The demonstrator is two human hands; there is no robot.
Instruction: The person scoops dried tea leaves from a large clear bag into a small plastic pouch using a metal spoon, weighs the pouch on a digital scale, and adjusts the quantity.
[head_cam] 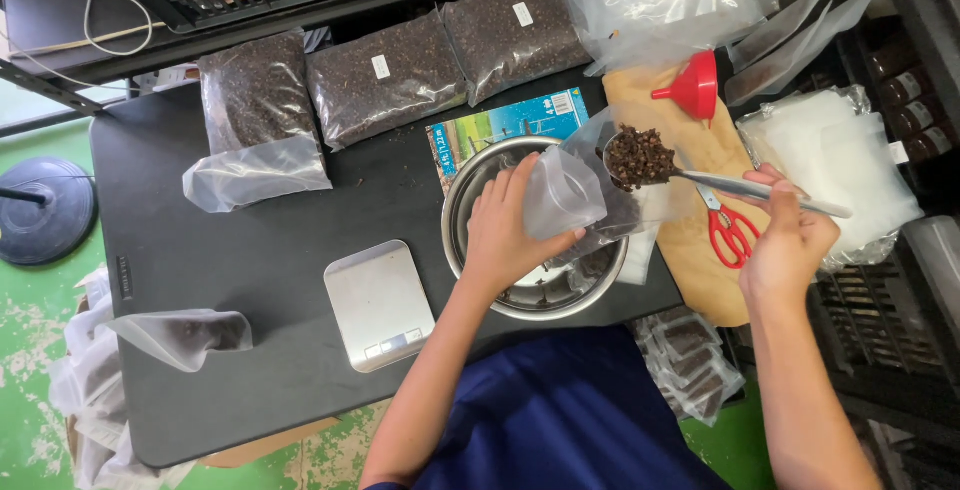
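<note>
Your black desk [250,280] carries three big sealed bags [385,75] of dark spice along its far edge, a steel bowl [470,200] near the middle, and a flat silver scale [378,302] just left of the bowl. Over the bowl your left hand [505,235] has its fingers closed around a small clear pouch [565,190], held tilted with its mouth toward the right. Your right hand [790,240] grips the handle of a metal scoop [640,160] heaped with dark cloves, its bowl right at the pouch's mouth, with red scissors [730,230] and a red funnel [692,88] lying on brown paper beyond.
</note>
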